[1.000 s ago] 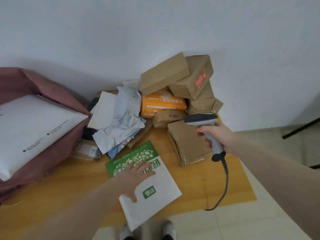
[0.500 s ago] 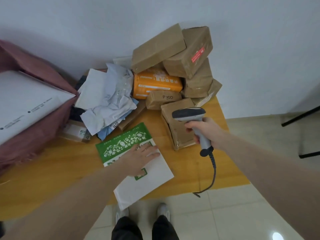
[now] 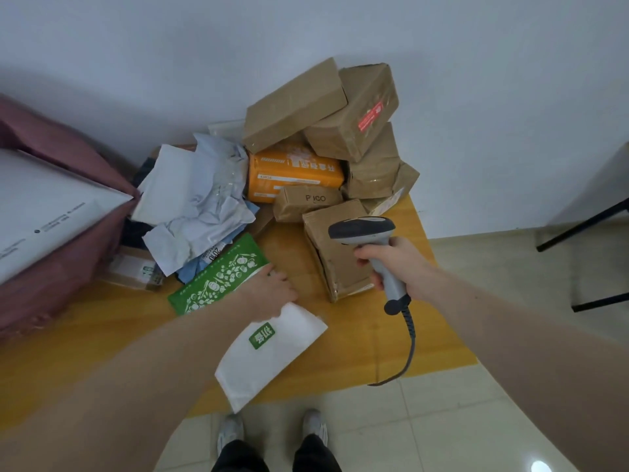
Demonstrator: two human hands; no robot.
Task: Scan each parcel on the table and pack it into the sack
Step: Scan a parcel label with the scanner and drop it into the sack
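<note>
Head view looks down on the desk (image 3: 85, 338), and the biggest thing in play is the maroon sack (image 3: 61, 260) at the left edge, a large white mailer (image 3: 44, 209) poking from its mouth; that mailer could block the next parcel going in, or slide out if the sack gets nudged. Next, the heap of brown boxes (image 3: 326, 117) stacked against the wall around an orange box (image 3: 292, 175), leaning on one another, so a bump from an elbow may well topple the top ones. Crumpled pale poly bags (image 3: 194, 199) sprawl beside them. Closer in lies the green-and-white mailer (image 3: 269, 352), its near corner hanging off the desk edge; the left hand (image 3: 269, 291) rests on it with its grip curling at the far edge, though I cannot tell if it truly pinches. Drag it carelessly and it slips to the floor. The right hand (image 3: 394, 264) has its grip wrapped firmly round the scanner (image 3: 364, 233), aimed over a brown box, not the mailer, so a wrong barcode could register, and the dangling cable (image 3: 410, 338) might snag.
</note>
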